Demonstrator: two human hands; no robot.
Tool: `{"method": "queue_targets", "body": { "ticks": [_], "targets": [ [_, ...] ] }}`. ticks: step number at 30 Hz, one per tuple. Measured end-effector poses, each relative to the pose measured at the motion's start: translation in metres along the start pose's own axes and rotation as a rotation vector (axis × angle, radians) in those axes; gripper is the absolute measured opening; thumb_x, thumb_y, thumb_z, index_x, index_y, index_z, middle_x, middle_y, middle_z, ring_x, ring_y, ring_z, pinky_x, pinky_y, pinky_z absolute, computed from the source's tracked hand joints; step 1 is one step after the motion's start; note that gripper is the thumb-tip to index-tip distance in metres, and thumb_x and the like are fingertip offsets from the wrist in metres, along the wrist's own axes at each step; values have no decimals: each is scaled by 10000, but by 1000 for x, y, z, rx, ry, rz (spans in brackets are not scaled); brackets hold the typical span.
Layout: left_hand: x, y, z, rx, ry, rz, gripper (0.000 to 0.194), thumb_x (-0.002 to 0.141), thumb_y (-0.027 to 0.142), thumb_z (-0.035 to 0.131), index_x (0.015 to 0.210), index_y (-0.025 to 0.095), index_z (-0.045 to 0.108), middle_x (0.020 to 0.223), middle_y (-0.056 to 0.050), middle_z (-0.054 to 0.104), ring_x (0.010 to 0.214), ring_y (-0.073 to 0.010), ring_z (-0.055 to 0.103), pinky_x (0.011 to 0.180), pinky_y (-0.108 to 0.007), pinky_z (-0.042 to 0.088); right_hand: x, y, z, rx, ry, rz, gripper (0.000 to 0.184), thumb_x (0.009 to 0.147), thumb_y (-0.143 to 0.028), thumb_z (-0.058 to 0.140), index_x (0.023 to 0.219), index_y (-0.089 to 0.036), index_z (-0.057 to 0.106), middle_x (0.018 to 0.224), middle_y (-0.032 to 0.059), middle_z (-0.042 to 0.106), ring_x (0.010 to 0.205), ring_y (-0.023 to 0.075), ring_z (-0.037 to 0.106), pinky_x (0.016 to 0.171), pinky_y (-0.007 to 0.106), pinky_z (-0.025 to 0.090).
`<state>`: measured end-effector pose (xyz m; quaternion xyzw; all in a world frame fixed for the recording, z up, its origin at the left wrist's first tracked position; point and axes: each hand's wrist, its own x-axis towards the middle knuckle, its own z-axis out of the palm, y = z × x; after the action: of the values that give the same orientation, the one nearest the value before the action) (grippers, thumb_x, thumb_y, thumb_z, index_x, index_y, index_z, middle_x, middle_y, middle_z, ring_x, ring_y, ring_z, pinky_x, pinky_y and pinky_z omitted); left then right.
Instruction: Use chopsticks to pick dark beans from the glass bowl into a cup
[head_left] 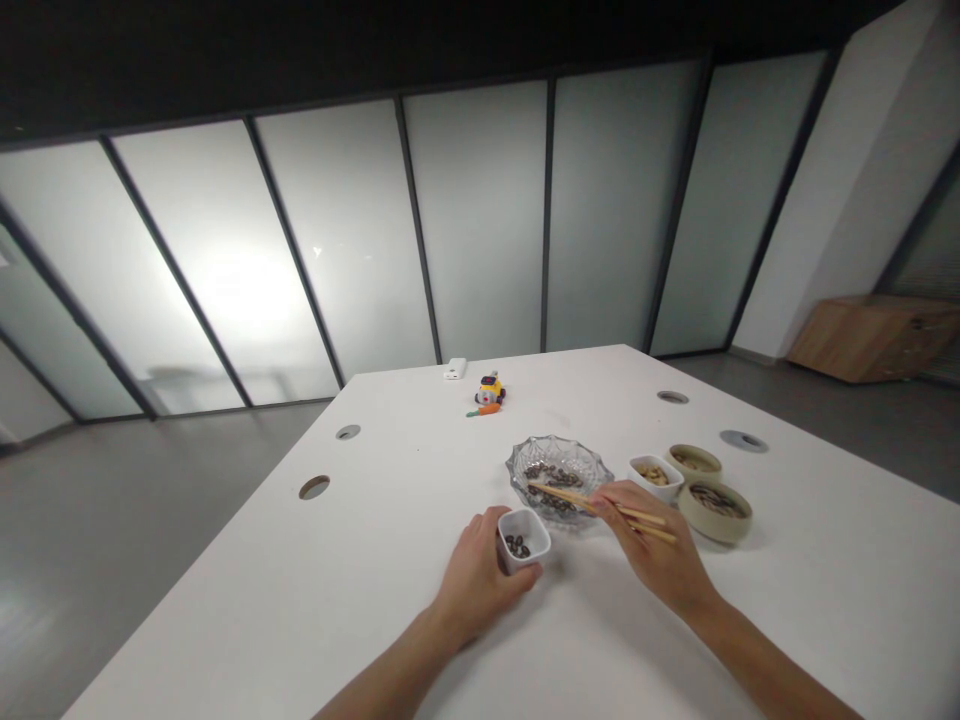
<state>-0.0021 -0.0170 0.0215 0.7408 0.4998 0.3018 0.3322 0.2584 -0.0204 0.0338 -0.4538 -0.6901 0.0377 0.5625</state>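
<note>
My left hand (478, 565) is wrapped round a small white square bowl (536, 524) with several dark beans or seeds (517, 546) at its bottom. In my right hand (651, 545) is a pair of wooden chopsticks (574, 496). Their tips reach into a clear cut-glass bowl (598, 466), over more of the dark beans or seeds (551, 473). Whether the tips pinch a single one is too small to tell. The white bowl stands just in front of the glass bowl, slightly to its left.
Right of the glass bowl stand a white square bowl (637, 463) with light brown pieces and two green round bowls (694, 450) (726, 530) with contents. Farther back on the white table (390, 520) lie a yellow toy vehicle (490, 390), a toy carrot (484, 411) and a white box-like device (455, 369).
</note>
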Motion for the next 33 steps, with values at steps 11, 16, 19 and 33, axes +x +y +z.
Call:
{"method": "queue_targets", "body": {
  "ticks": [11,16,19,33],
  "targets": [
    [0,-6,0,33,-12,-11,490,798,281,807,1257,242,642,1209,-59,703,1150,-285,627,1013,-386,460,0,-1,-5,-80,48,-70,351,1081,-486,627,872,-254,787,818,40,809,731,206,777,667,295,623],
    [1,0,0,54,-21,-19,439,804,286,797,1214,243,647,1173,-53,712,1115,-282,633,976,-378,463,-1,-6,-2,-47,39,-114,281,1086,-399,639,893,-249,777,838,34,811,752,200,788,704,284,632],
    [1,2,0,69,-27,-17,455,807,295,801,1232,242,647,1177,-56,715,1121,-282,632,976,-374,462,-1,-7,-1,-28,39,-139,220,1075,-336,660,905,-248,769,846,27,804,761,191,788,713,272,631],
    [1,-1,-1,75,-25,-17,469,802,297,807,1239,239,647,1195,-62,712,1135,-288,632,988,-379,461,-1,-5,-2,-69,140,-212,165,1072,-299,666,979,-249,794,929,59,822,841,211,800,763,309,654]
  ]
}}
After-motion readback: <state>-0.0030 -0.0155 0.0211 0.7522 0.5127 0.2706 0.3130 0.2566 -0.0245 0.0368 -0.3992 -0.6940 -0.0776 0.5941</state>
